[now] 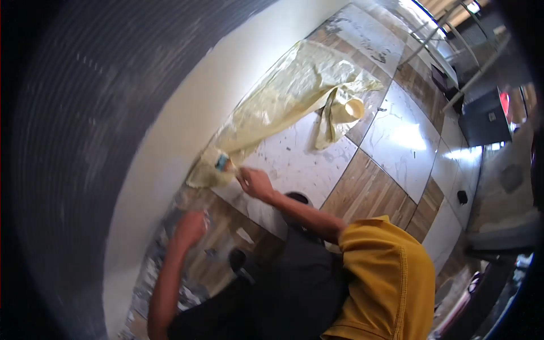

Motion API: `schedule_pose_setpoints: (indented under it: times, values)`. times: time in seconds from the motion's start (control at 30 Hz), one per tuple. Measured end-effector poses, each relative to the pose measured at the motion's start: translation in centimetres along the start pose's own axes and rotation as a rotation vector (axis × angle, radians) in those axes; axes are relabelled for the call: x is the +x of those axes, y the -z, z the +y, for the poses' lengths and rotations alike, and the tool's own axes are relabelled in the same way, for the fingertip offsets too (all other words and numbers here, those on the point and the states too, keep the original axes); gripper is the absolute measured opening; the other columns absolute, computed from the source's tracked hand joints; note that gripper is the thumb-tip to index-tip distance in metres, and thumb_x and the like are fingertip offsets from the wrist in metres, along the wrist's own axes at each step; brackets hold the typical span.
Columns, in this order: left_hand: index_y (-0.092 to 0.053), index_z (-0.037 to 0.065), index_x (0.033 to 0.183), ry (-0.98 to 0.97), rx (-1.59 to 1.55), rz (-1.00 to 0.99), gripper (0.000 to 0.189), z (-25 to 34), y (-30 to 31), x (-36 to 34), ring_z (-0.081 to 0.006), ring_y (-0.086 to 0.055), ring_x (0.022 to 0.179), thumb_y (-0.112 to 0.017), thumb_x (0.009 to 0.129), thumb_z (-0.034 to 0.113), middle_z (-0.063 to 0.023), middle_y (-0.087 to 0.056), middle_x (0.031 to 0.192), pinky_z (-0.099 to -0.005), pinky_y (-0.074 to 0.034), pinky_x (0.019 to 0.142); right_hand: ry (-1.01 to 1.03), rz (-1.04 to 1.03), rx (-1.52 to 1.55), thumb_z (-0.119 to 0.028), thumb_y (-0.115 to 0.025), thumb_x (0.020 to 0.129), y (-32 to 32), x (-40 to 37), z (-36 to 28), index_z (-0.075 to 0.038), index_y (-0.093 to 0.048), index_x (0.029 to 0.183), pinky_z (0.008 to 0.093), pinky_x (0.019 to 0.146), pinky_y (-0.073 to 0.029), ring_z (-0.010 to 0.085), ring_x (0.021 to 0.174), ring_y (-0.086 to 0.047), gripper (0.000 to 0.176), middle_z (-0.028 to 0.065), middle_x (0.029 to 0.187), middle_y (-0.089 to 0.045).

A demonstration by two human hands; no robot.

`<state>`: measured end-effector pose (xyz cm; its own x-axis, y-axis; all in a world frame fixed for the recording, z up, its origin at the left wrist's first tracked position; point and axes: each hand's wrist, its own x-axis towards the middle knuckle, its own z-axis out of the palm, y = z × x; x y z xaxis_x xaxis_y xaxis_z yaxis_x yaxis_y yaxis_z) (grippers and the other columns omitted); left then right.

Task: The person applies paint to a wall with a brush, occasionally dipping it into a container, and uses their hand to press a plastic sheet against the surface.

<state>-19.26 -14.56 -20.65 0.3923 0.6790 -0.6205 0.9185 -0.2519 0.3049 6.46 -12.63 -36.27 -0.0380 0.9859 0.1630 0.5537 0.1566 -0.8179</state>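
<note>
My right hand [255,182] is closed around the handle of a paintbrush [222,162] with a blue band. The brush head is over the near end of a pale yellow plastic sheet [277,96], which lies on the floor along the foot of the wall. My left hand [191,228] is closed near the wall's base; a small pale bit shows at its fingers, too small to name. On the sheet's far right part, a pale yellow round-mouthed thing [354,109], a cup or a roll, is partly wrapped in folds.
The wall [170,124] has a white lower band below dark ribbed cladding. White and wood-look floor tiles [368,190] carry specks and scraps. A metal frame [470,51], a dark box [485,120] and a small black object [462,196] stand or lie to the right.
</note>
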Motion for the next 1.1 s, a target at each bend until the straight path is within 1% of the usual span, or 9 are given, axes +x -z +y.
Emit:
schedule_pose_setpoints:
  times: [0.1, 0.13, 0.23, 0.33, 0.47, 0.67, 0.83, 0.97, 1.1]
  values:
    - [-0.065, 0.002, 0.104, -0.032, 0.018, -0.095, 0.024, -3.2, -4.3, 0.6, -0.0423, -0.064, 0.097, -0.061, 0.088, 0.019, -0.0238, -0.068, 0.103, -0.0518, -0.051, 0.084, 0.028, 0.015, 0.192, -0.021, -0.066, 0.091, 2.9, -0.7, -3.5, -0.004, -0.057, 0.089, 0.0456, 0.055, -0.046, 0.0358, 0.062, -0.060, 0.019, 0.0156, 0.068, -0.058]
    - [-0.064, 0.002, 0.106, -0.043, -0.020, -0.126, 0.026, -4.0, -4.9, 0.7, -0.0423, -0.064, 0.098, -0.063, 0.088, 0.020, -0.0240, -0.068, 0.103, -0.0517, -0.051, 0.084, 0.011, -0.052, 0.203, -0.022, -0.067, 0.090, 3.6, -0.1, -4.9, -0.006, -0.058, 0.096, 0.0468, 0.058, -0.049, 0.0372, 0.068, -0.065, 0.019, 0.0163, 0.077, -0.063]
    - [-0.063, 0.001, 0.108, 0.018, 0.042, -0.217, 0.030, -2.6, -2.4, 1.0, -0.0428, -0.064, 0.097, -0.066, 0.087, 0.022, -0.0244, -0.067, 0.104, -0.0513, -0.051, 0.083, 0.171, 0.050, 0.277, -0.022, -0.065, 0.091, 2.0, 3.2, -6.1, -0.005, -0.058, 0.100, 0.0475, 0.058, -0.049, 0.0380, 0.068, -0.065, 0.020, 0.0170, 0.077, -0.064]
    - [-0.063, 0.001, 0.109, 0.025, 0.098, -0.082, 0.032, -2.5, -1.3, 1.7, -0.0424, -0.064, 0.098, -0.067, 0.088, 0.024, -0.0244, -0.068, 0.102, -0.0515, -0.051, 0.082, 0.239, 0.115, 0.163, -0.024, -0.063, 0.093, -0.7, 5.3, -3.6, -0.006, -0.057, 0.099, 0.0492, 0.058, -0.049, 0.0392, 0.068, -0.064, 0.020, 0.0174, 0.079, -0.064]
    - [-0.065, 0.001, 0.107, -0.011, 0.004, 0.037, 0.032, -2.1, -0.6, 0.7, -0.0422, -0.065, 0.098, -0.067, 0.087, 0.026, -0.0245, -0.068, 0.101, -0.0517, -0.050, 0.083, -0.070, -0.096, -0.020, -0.027, -0.061, 0.094, -0.9, 0.9, -0.3, -0.007, -0.054, 0.096, 0.0516, 0.058, -0.048, 0.0419, 0.068, -0.063, 0.021, 0.0169, 0.081, -0.065]
    - [-0.066, 0.001, 0.101, 0.011, 0.011, -0.148, 0.031, -6.0, -6.0, -0.2, -0.0439, -0.065, 0.095, -0.067, 0.086, 0.027, -0.0248, -0.068, 0.099, -0.0523, -0.050, 0.081, 0.134, -0.012, 0.145, -0.028, -0.062, 0.094, 1.9, -0.5, -3.3, -0.008, -0.055, 0.098, 0.0502, 0.056, -0.047, 0.0428, 0.067, -0.061, 0.021, 0.0171, 0.080, -0.064]
    - [-0.063, 0.000, 0.097, -0.001, 0.047, -0.045, 0.030, -3.8, -2.3, 0.3, -0.0444, -0.063, 0.096, -0.067, 0.086, 0.027, -0.0260, -0.067, 0.098, -0.0539, -0.048, 0.083, 0.066, 0.024, 0.045, -0.027, -0.064, 0.091, -2.0, 3.9, -2.6, -0.009, -0.060, 0.097, 0.0491, 0.058, -0.049, 0.0388, 0.070, -0.064, 0.019, 0.0157, 0.080, -0.065]
    - [-0.062, 0.000, 0.099, -0.029, 0.011, 0.061, 0.029, -5.2, -3.7, -0.3, -0.0450, -0.062, 0.096, -0.066, 0.087, 0.026, -0.0261, -0.066, 0.100, -0.0540, -0.048, 0.083, -0.034, -0.048, 0.036, -0.026, -0.066, 0.090, -0.2, -0.3, -0.7, -0.008, -0.060, 0.092, 0.0483, 0.058, -0.050, 0.0380, 0.066, -0.063, 0.019, 0.0149, 0.076, -0.064]
    - [-0.065, 0.001, 0.105, -0.029, 0.020, -0.108, 0.031, -4.2, -4.8, -0.1, -0.0447, -0.064, 0.094, -0.063, 0.087, 0.026, -0.0268, -0.066, 0.101, -0.0539, -0.049, 0.081, 0.086, 0.047, 0.110, -0.023, -0.069, 0.088, 1.6, -0.1, -3.5, -0.008, -0.063, 0.095, 0.0436, 0.057, -0.050, 0.0360, 0.065, -0.064, 0.018, 0.0146, 0.073, -0.063]
